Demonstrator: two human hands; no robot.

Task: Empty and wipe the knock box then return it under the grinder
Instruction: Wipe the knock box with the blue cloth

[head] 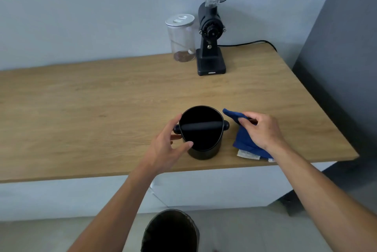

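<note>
A round black knock box (pixel 202 151) with a bar across its mouth stands upright near the front edge of the wooden counter (pixel 102 109). My left hand (pixel 169 141) is curled around its left side, thumb on the near rim and fingers by the bar's left knob. A blue cloth (pixel 241 139) lies just right of the box. My right hand (pixel 263 129) pinches the cloth's upper corner and lifts it a little. The black grinder (pixel 211 33) stands at the back of the counter, with nothing on its base.
A clear jar (pixel 181 39) with a white lid stands left of the grinder, whose cable (pixel 251 43) trails right. A dark bin (pixel 171 231) sits on the floor below the counter's front edge. A grey wall (pixel 342 48) borders the right.
</note>
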